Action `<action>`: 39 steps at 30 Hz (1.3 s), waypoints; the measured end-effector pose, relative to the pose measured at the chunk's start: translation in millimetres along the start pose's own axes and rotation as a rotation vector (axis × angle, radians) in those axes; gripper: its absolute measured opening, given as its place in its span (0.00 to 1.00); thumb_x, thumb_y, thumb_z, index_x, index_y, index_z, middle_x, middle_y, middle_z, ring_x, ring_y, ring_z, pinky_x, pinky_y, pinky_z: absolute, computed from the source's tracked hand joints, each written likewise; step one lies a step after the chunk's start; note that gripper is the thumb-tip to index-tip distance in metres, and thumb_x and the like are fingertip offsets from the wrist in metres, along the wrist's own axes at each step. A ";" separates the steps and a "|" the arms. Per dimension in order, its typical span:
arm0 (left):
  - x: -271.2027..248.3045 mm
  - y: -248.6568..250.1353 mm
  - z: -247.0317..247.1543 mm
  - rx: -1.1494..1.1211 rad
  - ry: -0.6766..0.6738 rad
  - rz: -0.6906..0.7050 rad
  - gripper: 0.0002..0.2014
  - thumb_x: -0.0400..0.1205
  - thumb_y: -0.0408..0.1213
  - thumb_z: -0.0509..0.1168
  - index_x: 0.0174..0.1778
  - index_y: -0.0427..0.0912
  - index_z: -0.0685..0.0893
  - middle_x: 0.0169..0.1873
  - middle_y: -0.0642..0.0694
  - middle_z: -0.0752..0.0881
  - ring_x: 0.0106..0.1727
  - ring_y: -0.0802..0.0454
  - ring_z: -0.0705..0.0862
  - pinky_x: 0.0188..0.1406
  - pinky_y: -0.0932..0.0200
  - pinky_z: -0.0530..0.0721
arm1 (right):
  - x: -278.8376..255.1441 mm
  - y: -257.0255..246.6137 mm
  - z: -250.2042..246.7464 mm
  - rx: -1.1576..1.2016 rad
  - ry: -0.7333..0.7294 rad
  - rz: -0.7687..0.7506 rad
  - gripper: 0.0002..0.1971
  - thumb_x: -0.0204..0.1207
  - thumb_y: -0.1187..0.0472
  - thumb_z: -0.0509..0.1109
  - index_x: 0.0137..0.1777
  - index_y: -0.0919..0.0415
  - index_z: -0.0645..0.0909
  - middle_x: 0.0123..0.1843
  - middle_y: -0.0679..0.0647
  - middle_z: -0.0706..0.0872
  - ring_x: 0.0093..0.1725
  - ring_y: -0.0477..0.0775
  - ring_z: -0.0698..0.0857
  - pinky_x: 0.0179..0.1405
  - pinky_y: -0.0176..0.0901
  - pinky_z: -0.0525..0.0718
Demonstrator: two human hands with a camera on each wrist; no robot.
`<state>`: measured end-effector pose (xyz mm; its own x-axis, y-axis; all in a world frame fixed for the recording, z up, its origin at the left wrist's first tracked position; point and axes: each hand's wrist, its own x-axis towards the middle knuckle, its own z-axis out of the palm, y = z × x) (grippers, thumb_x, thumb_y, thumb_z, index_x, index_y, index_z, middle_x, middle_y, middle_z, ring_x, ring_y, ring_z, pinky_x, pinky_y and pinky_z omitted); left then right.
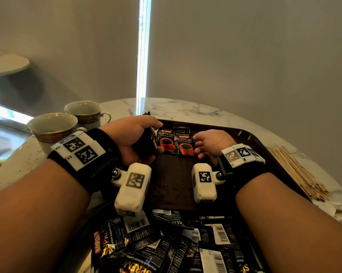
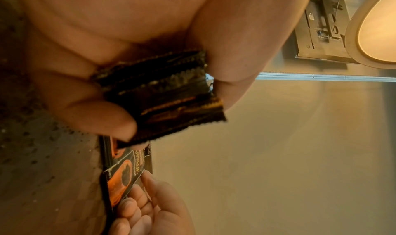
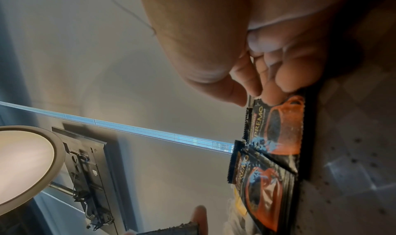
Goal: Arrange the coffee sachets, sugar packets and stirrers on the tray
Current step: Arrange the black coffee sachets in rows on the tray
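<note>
Two black coffee sachets with orange cups lie side by side at the far end of the dark tray: the left one and the right one. My left hand grips an upright stack of sachets just left of them. My right hand holds the right sachet at its right edge, thumb at its top corner and curled fingertips on it. A loose pile of sachets covers the tray's near end. Wooden stirrers lie on the table right of the tray.
Two gold-rimmed cups stand on the marble table left of the tray. White paper packets lie at the right edge beside the stirrers. A bare strip of tray shows between my wrists.
</note>
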<state>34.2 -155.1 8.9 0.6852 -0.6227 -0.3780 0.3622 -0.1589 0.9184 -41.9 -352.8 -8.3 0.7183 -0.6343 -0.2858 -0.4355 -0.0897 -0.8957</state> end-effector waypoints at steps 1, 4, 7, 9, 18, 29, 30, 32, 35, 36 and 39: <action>-0.3 0.0 0.2 0.001 0.001 0.000 0.11 0.85 0.43 0.66 0.60 0.43 0.78 0.33 0.41 0.89 0.33 0.47 0.89 0.33 0.56 0.80 | 0.5 -0.3 0.3 0.005 0.000 0.000 0.08 0.85 0.64 0.65 0.58 0.69 0.76 0.41 0.59 0.79 0.29 0.52 0.78 0.26 0.41 0.77; 0.7 0.4 -0.6 -0.003 0.007 0.007 0.12 0.84 0.43 0.66 0.60 0.44 0.77 0.34 0.41 0.88 0.32 0.47 0.89 0.31 0.57 0.81 | 1.2 -0.4 1.6 0.017 0.008 0.006 0.08 0.85 0.64 0.65 0.59 0.69 0.76 0.41 0.59 0.78 0.30 0.52 0.78 0.27 0.40 0.79; -0.5 0.7 -1.5 -0.001 -0.006 0.005 0.13 0.84 0.43 0.66 0.62 0.43 0.78 0.29 0.43 0.89 0.32 0.48 0.89 0.31 0.58 0.80 | 4.3 -1.4 1.9 0.022 0.004 0.007 0.10 0.85 0.63 0.65 0.60 0.70 0.76 0.39 0.58 0.78 0.30 0.52 0.78 0.26 0.41 0.78; -2.5 1.5 -2.6 -0.020 -0.018 0.010 0.15 0.84 0.44 0.66 0.63 0.42 0.79 0.29 0.44 0.89 0.32 0.49 0.88 0.31 0.57 0.79 | 5.3 -1.7 0.4 0.011 0.007 0.001 0.10 0.85 0.62 0.65 0.59 0.69 0.77 0.39 0.58 0.78 0.29 0.52 0.77 0.25 0.41 0.77; -8.5 5.4 2.2 -0.251 -0.098 0.143 0.19 0.86 0.49 0.64 0.65 0.39 0.81 0.48 0.37 0.91 0.43 0.37 0.92 0.35 0.43 0.92 | -2.3 -11.6 -6.1 0.192 -0.056 -0.328 0.07 0.79 0.68 0.70 0.51 0.55 0.84 0.36 0.54 0.83 0.24 0.47 0.75 0.19 0.39 0.70; -11.4 2.8 1.2 -0.294 -0.192 0.152 0.29 0.84 0.52 0.64 0.76 0.35 0.78 0.57 0.31 0.88 0.48 0.38 0.90 0.43 0.45 0.90 | -28.6 -21.9 6.5 0.073 -0.464 -0.544 0.31 0.73 0.80 0.69 0.51 0.38 0.92 0.60 0.57 0.89 0.49 0.62 0.80 0.33 0.44 0.74; -11.6 2.4 1.3 -0.282 -0.198 0.145 0.29 0.84 0.53 0.64 0.75 0.35 0.78 0.57 0.32 0.88 0.48 0.38 0.90 0.43 0.45 0.90 | -30.1 -21.8 5.8 0.070 -0.470 -0.556 0.30 0.74 0.79 0.69 0.51 0.38 0.92 0.56 0.53 0.92 0.48 0.61 0.83 0.32 0.43 0.75; -12.0 1.3 2.8 -0.254 -0.205 0.129 0.28 0.84 0.53 0.63 0.73 0.35 0.80 0.54 0.33 0.89 0.45 0.39 0.91 0.38 0.48 0.90 | -33.2 -22.5 4.7 0.092 -0.492 -0.566 0.26 0.76 0.79 0.69 0.53 0.44 0.92 0.53 0.52 0.93 0.45 0.53 0.88 0.29 0.38 0.78; -11.4 0.2 4.7 -0.214 -0.199 0.133 0.27 0.87 0.54 0.61 0.73 0.38 0.80 0.55 0.35 0.89 0.44 0.41 0.90 0.39 0.50 0.88 | -32.8 -22.2 4.6 0.100 -0.474 -0.584 0.20 0.77 0.75 0.71 0.53 0.47 0.92 0.53 0.54 0.93 0.43 0.50 0.90 0.29 0.37 0.81; -11.1 0.2 5.3 -0.207 -0.193 0.132 0.26 0.87 0.55 0.61 0.71 0.38 0.81 0.52 0.36 0.89 0.43 0.42 0.90 0.42 0.50 0.87 | -31.4 -21.4 5.4 0.077 -0.462 -0.597 0.19 0.77 0.72 0.72 0.52 0.45 0.92 0.54 0.54 0.93 0.47 0.56 0.89 0.31 0.41 0.80; -11.2 0.1 6.1 -0.189 -0.195 0.124 0.24 0.87 0.57 0.60 0.64 0.39 0.83 0.45 0.37 0.90 0.41 0.43 0.89 0.46 0.49 0.84 | -26.8 -19.1 6.2 0.085 -0.428 -0.587 0.18 0.77 0.68 0.73 0.51 0.41 0.92 0.55 0.54 0.93 0.51 0.66 0.85 0.33 0.48 0.76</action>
<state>22.6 -152.8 14.0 0.6035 -0.7670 -0.2179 0.4071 0.0614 0.9113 -49.5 -329.3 14.4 0.9772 -0.1434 0.1569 0.1174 -0.2515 -0.9607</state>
